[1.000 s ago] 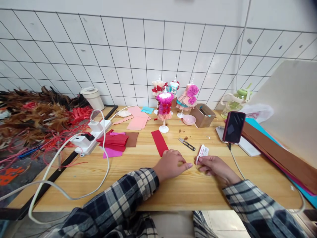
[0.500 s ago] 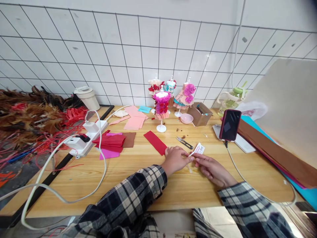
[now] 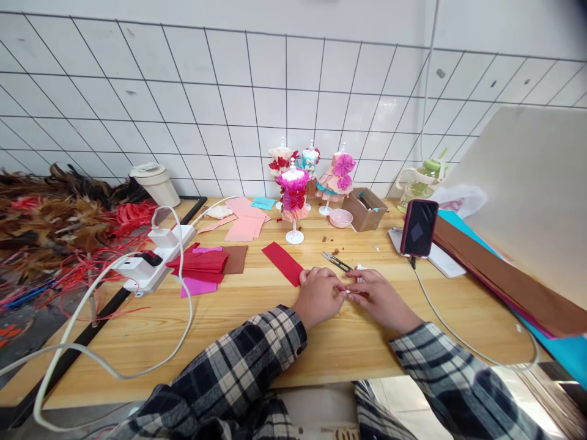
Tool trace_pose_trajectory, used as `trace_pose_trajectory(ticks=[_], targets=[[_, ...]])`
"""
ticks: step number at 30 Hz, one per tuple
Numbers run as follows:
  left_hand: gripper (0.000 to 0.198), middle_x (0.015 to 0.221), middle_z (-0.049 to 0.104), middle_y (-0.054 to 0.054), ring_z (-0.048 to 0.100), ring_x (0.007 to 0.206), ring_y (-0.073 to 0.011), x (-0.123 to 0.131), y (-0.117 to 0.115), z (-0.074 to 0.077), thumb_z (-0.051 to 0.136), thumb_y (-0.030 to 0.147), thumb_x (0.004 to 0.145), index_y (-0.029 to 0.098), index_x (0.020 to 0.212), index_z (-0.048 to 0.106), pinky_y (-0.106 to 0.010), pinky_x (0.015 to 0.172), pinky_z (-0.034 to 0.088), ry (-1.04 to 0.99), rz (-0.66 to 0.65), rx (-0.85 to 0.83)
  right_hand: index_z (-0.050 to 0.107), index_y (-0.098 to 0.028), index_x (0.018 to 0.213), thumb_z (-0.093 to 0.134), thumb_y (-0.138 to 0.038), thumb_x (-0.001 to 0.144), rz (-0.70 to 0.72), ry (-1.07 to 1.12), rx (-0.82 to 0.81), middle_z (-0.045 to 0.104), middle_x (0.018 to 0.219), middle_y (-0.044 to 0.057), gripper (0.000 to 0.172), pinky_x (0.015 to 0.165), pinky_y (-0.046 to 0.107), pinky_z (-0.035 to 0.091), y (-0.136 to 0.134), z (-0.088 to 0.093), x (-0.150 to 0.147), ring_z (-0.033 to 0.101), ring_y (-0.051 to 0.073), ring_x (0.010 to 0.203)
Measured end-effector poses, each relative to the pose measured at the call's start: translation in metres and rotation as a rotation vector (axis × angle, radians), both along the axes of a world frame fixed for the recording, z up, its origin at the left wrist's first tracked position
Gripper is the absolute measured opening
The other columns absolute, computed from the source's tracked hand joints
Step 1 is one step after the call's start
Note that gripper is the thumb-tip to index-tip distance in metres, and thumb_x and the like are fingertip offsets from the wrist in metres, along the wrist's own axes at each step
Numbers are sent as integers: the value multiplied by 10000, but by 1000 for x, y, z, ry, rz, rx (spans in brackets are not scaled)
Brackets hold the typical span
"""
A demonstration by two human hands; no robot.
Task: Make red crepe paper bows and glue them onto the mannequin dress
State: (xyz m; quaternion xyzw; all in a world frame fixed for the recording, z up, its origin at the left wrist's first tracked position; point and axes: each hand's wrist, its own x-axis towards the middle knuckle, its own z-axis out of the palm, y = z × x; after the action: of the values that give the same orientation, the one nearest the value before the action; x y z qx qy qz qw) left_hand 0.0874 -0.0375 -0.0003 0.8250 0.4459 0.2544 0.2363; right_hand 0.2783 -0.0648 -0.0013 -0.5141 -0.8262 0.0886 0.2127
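My left hand (image 3: 321, 297) and my right hand (image 3: 376, 299) meet above the tabletop, their fingertips nearly touching. Pinched between them is a thin white strip (image 3: 348, 291), mostly hidden by the fingers. Beside my left knuckles lies a red crepe-paper strip (image 3: 283, 263), flat and slanted. Just beyond the fingers rest thread snips (image 3: 337, 261) with dark handles. Partly covered by my right hand is a small white printed packet (image 3: 361, 272). Farther back stands a mini dress form (image 3: 293, 198) in a magenta, red and peach paper dress.
More dressed forms (image 3: 337, 174) stand behind, near a pink bowl (image 3: 340, 218) and cardboard box (image 3: 367, 211). A phone (image 3: 419, 228) stands at right. Folded red paper (image 3: 199, 263), a power strip (image 3: 156, 260) and its looping cable (image 3: 188, 305) lie left.
My right hand has moved left and turned over more of the white packet. The white strip, plainly visible before, now shows only as a small bit. The view has shifted slightly.
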Motion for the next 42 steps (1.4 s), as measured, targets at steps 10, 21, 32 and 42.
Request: trace_pose_trajectory(ticks=[10,21,32,42], targets=[[127,874,633,-25,487,935,-220,-2,-1,4,565,282,778,232,760,681,-439,865,283,103,-94,88,700,-240,779,622,-344,805,82,92,-38,653,1081,65,134,927,413,421,13,-3,5,568,224,1055],[130,813,615,-58,520,857,-200,1,2,-10,507,124,758,172,739,627,-344,814,407,26,-58,41,663,-247,940,497,-196,872,263,-149,228,629,1143,52,186,1088,478,273,-5,-16,5,537,200,1107],[182,755,621,-21,598,747,-143,-13,6,9,628,295,762,151,863,579,-288,752,460,-770,-58,-572,444,-204,1273,451,-236,886,-116,31,42,649,1141,95,388,888,372,491,5,-29,32,616,220,1045],[540,837,646,-43,615,832,-166,-62,19,12,746,318,674,144,1136,530,-292,777,433,-908,-27,-776,148,-191,1482,436,-53,759,-104,-88,-144,625,1218,101,790,901,318,484,22,8,103,601,193,1102]])
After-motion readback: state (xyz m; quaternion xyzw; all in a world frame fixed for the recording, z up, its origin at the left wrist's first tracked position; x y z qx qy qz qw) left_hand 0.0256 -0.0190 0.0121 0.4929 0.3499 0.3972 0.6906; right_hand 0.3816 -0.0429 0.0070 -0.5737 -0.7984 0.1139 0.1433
